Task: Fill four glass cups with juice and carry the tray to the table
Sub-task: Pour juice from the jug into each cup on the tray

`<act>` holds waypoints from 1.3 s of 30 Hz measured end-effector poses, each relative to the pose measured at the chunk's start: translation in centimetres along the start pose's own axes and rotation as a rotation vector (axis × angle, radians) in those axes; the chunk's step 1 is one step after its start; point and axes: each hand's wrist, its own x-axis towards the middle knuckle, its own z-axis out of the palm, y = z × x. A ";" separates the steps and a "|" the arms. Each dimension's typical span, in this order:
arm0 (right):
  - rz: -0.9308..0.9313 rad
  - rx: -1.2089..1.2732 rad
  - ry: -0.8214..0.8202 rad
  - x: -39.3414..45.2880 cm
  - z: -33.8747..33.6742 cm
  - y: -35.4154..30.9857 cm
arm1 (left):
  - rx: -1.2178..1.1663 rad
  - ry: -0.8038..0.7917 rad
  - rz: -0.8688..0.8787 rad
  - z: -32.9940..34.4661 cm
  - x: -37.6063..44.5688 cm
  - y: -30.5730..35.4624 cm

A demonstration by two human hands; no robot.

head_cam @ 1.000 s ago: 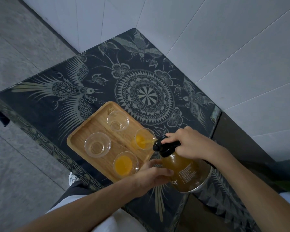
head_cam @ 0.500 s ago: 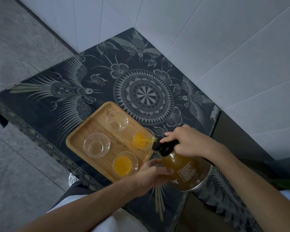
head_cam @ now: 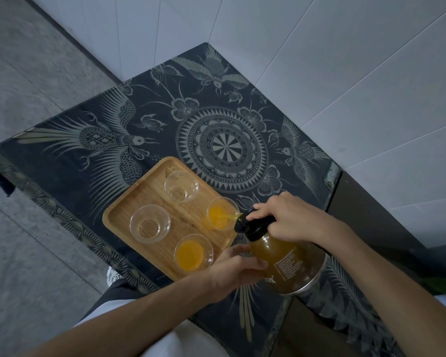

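Note:
A wooden tray (head_cam: 119, 215) lies on a dark patterned cloth and carries four glass cups. The near cup (head_cam: 192, 252) holds orange juice. The right cup (head_cam: 220, 213) has juice streaming into it from the tilted glass jug (head_cam: 286, 264) with a black lid. The far cup (head_cam: 181, 186) and the left cup (head_cam: 150, 224) look empty. My right hand (head_cam: 291, 219) grips the jug's black top and handle. My left hand (head_cam: 236, 270) holds the jug's lower side, steadying it.
The cloth-covered table (head_cam: 216, 140) sits in a corner of white tiled walls (head_cam: 345, 73). Grey floor (head_cam: 23, 86) lies to the left. A dark lower surface (head_cam: 371, 215) adjoins the table on the right.
Juice keeps pouring into the right cup and its level has risen slightly. Both hands and the jug stay almost in place.

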 end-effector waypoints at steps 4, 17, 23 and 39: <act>-0.007 0.007 -0.017 0.0 -0.1 0.0 | 0.028 -0.001 0.012 -0.1 0.1 -0.1; -0.022 0.009 0.005 -0.6 -0.1 0.1 | 0.046 0.013 0.016 0.0 0.1 -0.1; -0.013 0.085 0.078 -1.5 -0.1 1.3 | 0.146 0.062 0.065 -0.1 0.4 0.1; -0.154 0.105 0.272 -4.7 -0.8 2.3 | 0.316 0.189 0.279 1.5 -2.4 1.6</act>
